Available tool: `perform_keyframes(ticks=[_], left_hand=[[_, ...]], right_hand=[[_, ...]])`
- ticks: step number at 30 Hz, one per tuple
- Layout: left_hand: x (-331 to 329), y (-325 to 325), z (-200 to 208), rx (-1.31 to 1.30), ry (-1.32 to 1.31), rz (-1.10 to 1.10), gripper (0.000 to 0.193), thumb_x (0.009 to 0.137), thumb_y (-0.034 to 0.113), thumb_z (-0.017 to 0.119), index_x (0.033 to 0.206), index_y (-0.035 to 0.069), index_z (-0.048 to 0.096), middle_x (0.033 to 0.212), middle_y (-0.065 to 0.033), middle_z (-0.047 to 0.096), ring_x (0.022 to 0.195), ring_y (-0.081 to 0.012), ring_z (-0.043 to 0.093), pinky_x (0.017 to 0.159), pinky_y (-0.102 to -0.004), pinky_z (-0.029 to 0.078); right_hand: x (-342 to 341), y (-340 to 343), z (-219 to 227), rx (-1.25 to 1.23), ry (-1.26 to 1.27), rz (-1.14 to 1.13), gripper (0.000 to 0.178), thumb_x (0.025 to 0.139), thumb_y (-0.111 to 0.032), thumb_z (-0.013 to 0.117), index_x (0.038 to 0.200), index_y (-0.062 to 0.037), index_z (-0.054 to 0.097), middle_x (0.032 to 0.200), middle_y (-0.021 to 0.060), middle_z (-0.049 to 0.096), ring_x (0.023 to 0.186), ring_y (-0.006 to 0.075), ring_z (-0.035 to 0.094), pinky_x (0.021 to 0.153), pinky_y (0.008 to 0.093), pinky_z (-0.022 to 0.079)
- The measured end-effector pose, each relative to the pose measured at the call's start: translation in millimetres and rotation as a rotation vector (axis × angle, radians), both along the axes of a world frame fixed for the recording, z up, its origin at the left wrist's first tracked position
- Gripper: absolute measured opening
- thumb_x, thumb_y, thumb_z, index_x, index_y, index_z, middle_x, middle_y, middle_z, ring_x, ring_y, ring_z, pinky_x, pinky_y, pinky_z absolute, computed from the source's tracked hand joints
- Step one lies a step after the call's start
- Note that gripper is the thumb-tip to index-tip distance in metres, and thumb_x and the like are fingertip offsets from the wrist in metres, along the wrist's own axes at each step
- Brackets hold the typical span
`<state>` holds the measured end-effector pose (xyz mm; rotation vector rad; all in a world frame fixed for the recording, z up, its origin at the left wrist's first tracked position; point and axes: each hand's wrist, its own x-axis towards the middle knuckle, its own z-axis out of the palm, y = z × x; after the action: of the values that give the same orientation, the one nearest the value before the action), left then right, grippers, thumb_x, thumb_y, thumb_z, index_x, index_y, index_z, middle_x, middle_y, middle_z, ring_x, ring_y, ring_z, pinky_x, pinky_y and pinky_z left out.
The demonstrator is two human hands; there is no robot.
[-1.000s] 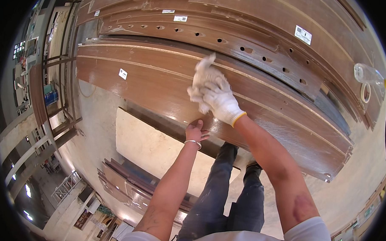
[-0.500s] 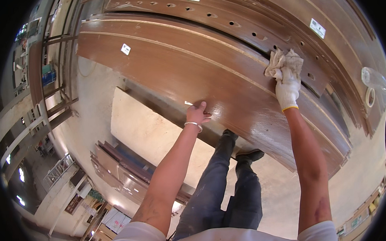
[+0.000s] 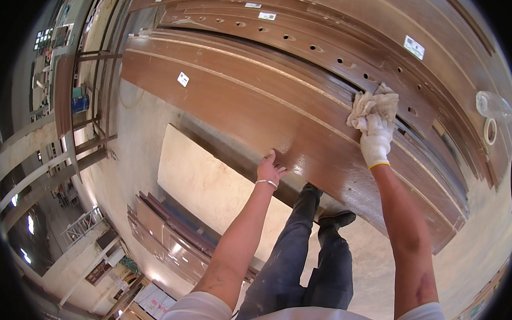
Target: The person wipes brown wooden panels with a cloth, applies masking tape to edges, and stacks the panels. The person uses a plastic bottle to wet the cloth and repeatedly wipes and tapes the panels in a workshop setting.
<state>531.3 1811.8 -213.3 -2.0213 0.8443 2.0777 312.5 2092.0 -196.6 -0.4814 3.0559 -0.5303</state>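
Note:
My right hand, in a white knit glove with a yellow cuff, is closed on a crumpled beige cloth. The cloth lies across the far edge strip of a long glossy brown board, near its right part. Bare and wearing a bracelet at the wrist, my left hand grips the near edge of this board. Its thumb rests over the edge and its fingers hang below. A small white label is stuck on the board's left part.
Behind lie more brown boards, one with a row of holes. A clear plastic bottle and a tape roll rest at the far right. A pale panel and stacked brown panels are on the left, beyond my legs.
My right hand has drawn the cloth slightly toward me. Along the near edge, my left hand has shifted a little left. The whole view has moved slightly as well.

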Motion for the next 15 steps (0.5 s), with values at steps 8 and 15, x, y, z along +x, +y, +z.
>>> perform_keyframes(ticks=[8,15], left_hand=[[1.8,16.0,28.4,-0.194,0.068,-0.127,0.071,0.102,0.048,0.073,0.15,0.004,0.045,0.138,-0.0186,0.062,0.121,-0.0373,0.065,0.091,-0.0631,0.061],[45.4,37.6,122.1,-0.294,0.06,-0.235,0.051,0.103,0.038,0.074,0.133,0.0,0.058,0.113,-0.0165,0.072,0.09,-0.0291,0.076,0.063,-0.0476,0.068]], right_hand=[[-6.6,24.2,41.0,-0.386,-0.459,-0.345,0.023,0.098,-0.019,0.066,0.119,-0.0102,0.069,0.119,0.0166,0.073,0.116,0.0424,0.066,0.102,0.0511,0.049],[143.9,103.3,155.8,-1.062,-0.563,-0.718,0.017,0.108,-0.013,0.048,0.112,-0.0102,0.065,0.088,-0.0031,0.062,0.069,0.0016,0.05,0.056,0.0207,0.039]])
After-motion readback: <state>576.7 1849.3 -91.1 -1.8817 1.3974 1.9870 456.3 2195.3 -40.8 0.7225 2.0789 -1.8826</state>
